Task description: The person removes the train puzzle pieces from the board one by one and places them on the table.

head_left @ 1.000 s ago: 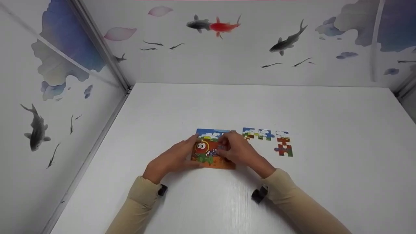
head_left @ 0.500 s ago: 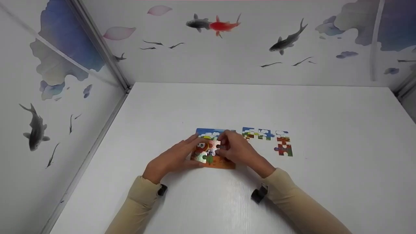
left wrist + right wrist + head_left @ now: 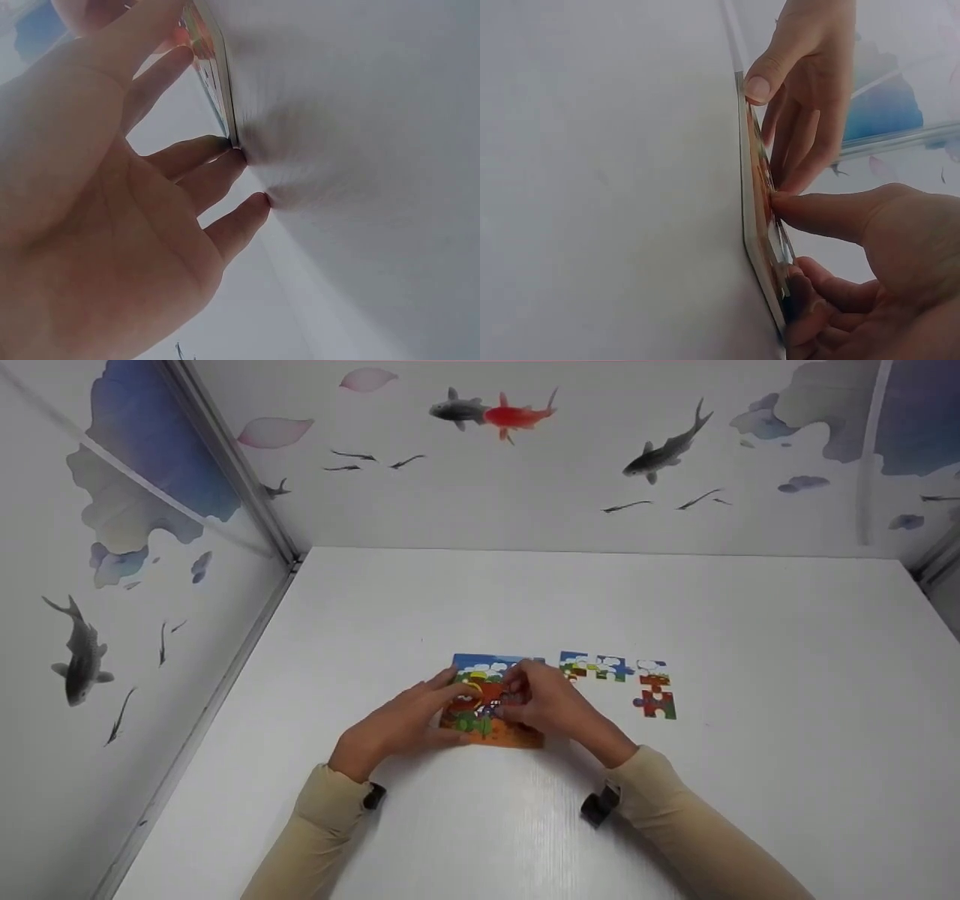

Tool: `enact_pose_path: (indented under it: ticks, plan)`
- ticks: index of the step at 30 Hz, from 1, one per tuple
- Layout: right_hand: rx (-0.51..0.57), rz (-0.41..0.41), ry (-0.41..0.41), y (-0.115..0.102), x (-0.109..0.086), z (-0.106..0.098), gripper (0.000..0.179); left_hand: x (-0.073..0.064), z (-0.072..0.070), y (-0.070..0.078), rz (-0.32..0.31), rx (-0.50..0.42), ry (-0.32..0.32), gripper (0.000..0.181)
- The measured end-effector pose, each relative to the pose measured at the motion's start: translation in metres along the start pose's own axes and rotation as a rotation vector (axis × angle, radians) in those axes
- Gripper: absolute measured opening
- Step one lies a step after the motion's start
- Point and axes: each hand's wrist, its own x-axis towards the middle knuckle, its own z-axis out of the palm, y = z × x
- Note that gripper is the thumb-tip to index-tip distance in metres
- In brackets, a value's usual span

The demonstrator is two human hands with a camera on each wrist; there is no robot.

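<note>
A small jigsaw board (image 3: 517, 740) with a bright cartoon picture lies on the white table in the head view. My left hand (image 3: 397, 724) rests along its left side, the index finger extended over the picture and the thumb at the near edge. In the left wrist view, other left fingertips (image 3: 259, 201) touch the table and the board's side. My right hand (image 3: 551, 701) is over the board's right half, thumb and curled fingers pinching a puzzle piece (image 3: 781, 244) at the picture's surface. The right fingers hide much of that piece.
Right of the board lie several loose or joined puzzle pieces: a strip (image 3: 611, 669) at the back and a column (image 3: 658, 705) beside it. A wall with painted fish (image 3: 517, 417) rises behind the table (image 3: 750, 780), another at the left.
The left index finger has moved further over the cartoon face, covering its eyes. A bright glare on the picture appeared half a second ago and is gone now. The right hand stays almost in place.
</note>
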Motion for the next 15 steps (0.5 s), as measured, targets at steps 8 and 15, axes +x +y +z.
enact_pose_path:
  ticks: [8,15]
  plan:
    - [0.032,-0.013,0.043,-0.0023,0.0013,0.0017,0.032,-0.0005,-0.0013,0.0011,0.007,0.001,-0.016,0.076]
    - [0.045,-0.033,0.05,-0.0017,0.0004,0.0018,0.029,-0.0013,-0.0006,0.0012,-0.034,-0.01,-0.024,0.077]
